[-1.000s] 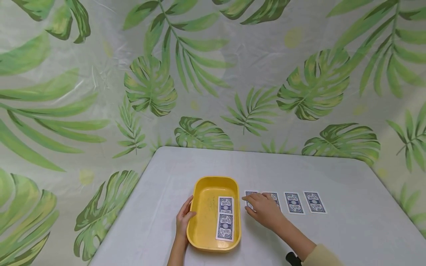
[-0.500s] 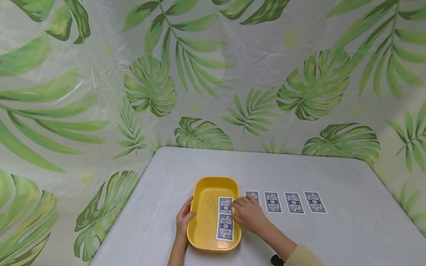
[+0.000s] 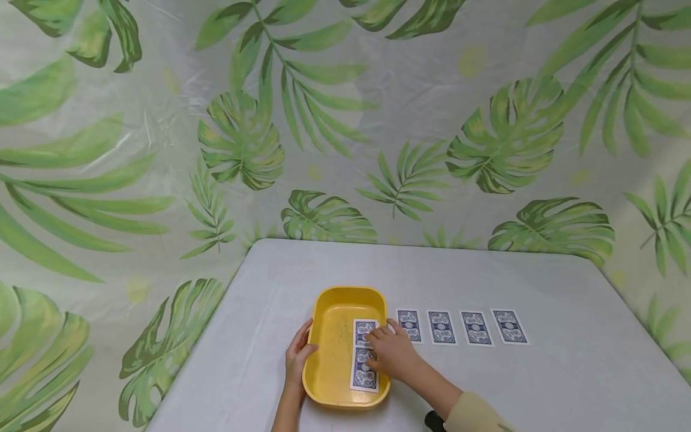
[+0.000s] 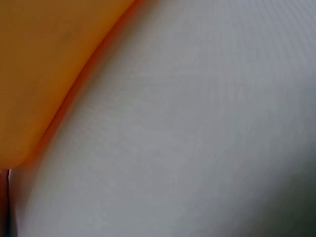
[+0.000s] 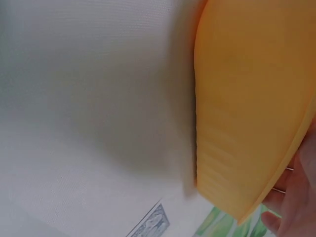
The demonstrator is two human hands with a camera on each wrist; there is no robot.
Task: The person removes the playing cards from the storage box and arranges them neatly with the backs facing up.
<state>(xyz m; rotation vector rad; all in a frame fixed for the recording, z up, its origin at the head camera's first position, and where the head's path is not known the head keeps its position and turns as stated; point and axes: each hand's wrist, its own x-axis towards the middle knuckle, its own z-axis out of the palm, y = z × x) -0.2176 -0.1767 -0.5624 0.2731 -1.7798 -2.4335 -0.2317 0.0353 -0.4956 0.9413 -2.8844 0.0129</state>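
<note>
A yellow plastic tray (image 3: 329, 384) stands on the table. My left hand (image 3: 297, 354) grips its left rim, with the thumb over the edge and the fingers along the outer wall. Two playing cards lie face down end to end in the tray, a far card (image 3: 364, 327) and a near card (image 3: 363, 378), both with blue patterned backs. My right hand (image 3: 394, 354) reaches over the right rim, its fingertips at the two cards and partly covering them. Only the tray's outer wall (image 4: 44, 69) fills the left wrist view corner. Beyond the rim, the right hand (image 5: 298, 187) shows in the right wrist view.
Several face-down playing cards stand in a row right of the tray, from the nearest card (image 3: 409, 326) to the farthest card (image 3: 510, 327). A white cloth covers the table (image 3: 540, 390). Behind hangs a leaf-patterned curtain (image 3: 324, 120).
My right hand has moved left from above the row of cards, across the tray's right rim, to the cards inside. The left hand and the tray stay in place.
</note>
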